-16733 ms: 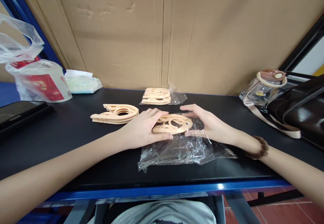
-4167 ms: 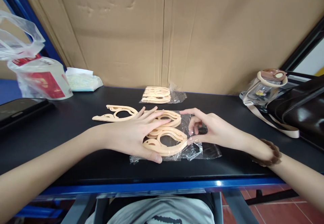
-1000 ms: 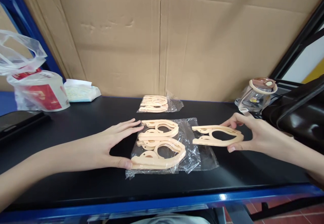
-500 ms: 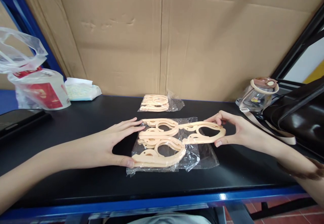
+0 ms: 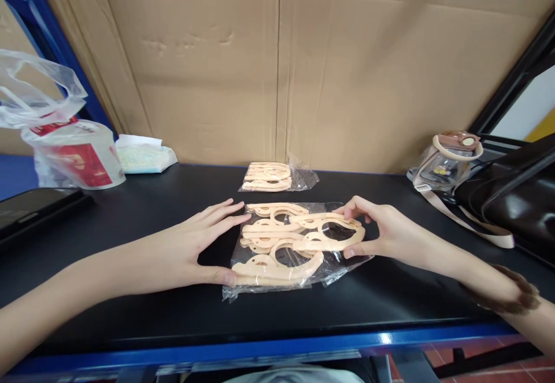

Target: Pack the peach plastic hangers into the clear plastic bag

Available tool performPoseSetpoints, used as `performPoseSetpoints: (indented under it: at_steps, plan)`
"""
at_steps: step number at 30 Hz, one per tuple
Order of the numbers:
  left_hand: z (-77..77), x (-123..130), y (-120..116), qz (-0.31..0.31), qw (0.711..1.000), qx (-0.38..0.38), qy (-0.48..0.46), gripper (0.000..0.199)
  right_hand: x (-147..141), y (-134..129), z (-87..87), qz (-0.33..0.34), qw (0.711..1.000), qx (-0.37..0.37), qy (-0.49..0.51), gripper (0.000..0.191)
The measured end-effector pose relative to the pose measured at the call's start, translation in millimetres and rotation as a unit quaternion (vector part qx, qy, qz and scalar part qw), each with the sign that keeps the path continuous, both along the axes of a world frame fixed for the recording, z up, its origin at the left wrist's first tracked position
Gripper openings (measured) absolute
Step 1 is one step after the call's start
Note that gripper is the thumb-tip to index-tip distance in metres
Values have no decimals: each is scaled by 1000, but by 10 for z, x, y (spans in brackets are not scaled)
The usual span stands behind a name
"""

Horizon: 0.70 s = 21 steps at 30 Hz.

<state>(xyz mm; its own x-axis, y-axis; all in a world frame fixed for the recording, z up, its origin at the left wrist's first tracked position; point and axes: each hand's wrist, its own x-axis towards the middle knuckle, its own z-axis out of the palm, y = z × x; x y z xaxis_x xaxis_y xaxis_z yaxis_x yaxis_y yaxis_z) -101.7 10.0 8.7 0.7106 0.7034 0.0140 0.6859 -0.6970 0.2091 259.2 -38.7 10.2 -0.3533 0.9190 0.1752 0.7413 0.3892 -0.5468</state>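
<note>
Several beige folding hangers [image 5: 273, 272] lie folded in a clear plastic bag [image 5: 336, 267] on the black table. My right hand [image 5: 381, 233] grips the rounded end of another folding hanger [image 5: 325, 245], thumb below and fingers above. That hanger overlaps the right side of the others; I cannot tell whether it is inside the bag or on top. On the left, my left hand [image 5: 195, 247] is spread, its thumb on the bag's near left corner and its fingertips at the far left corner.
Behind lies a second bag of folding hangers [image 5: 266, 176]. At left are a black phone-like device [image 5: 39, 207], a bagged tub [image 5: 82, 160] and a tissue pack [image 5: 145, 157]. A strapped bottle [image 5: 451, 163] and black bag [image 5: 515, 192] stand right. Cardboard [image 5: 208, 82] walls the back.
My right hand has moved left with its hanger, which now overlaps the others further. My left hand stays at the bag's left edge. The camera view has shifted slightly.
</note>
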Motion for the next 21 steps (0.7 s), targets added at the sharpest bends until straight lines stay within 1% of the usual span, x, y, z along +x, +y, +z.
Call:
performPoseSetpoints:
  at_steps: [2, 4, 6, 7, 8, 10, 12, 14, 16, 18, 20, 21]
  plan:
    - [57, 102, -44, -1, 1000, 5, -9, 82, 39, -1, 21, -10, 1000, 5, -8, 41]
    - [120, 295, -102, -28, 1000, -4, -10, 75, 61, -6, 31, -7, 1000, 5, -10, 42]
    - [157, 537, -153, -95, 995, -18, -15, 65, 61, -20, 24, 13, 1000, -7, -1, 41]
    - [159, 655, -169, -128, 991, -22, -18, 63, 56, -30, 15, 29, 999, -16, 11, 39]
    - [150, 761, -178, -151, 988, -21, -23, 63, 50, -40, 4, 47, 998, -27, 26, 37]
    - [109, 915, -176, -169, 985, -22, -23, 64, 38, -58, -22, 76, 994, -49, 62, 33]
    - [65, 994, -164, -169, 985, -27, -24, 66, 20, -58, -46, 79, 990, -65, 97, 32]
    - [37, 1021, -158, -168, 985, -33, -27, 65, -17, -28, -67, 74, 989, -66, 106, 33]
    - [22, 1027, -163, -170, 985, -30, -27, 63, -75, 32, -86, 61, 995, -38, 76, 34]
    - [10, 1028, -173, -168, 985, -15, -29, 63, -140, 103, -99, 46, 999, 11, 17, 37]
    - [-8, 1026, -181, -164, 986, 4, -37, 64, -183, 160, -104, 36, 998, 49, -30, 40]
    - [-17, 1023, -183, -161, 986, 11, -42, 64, -191, 177, -101, 38, 997, 56, -38, 41]
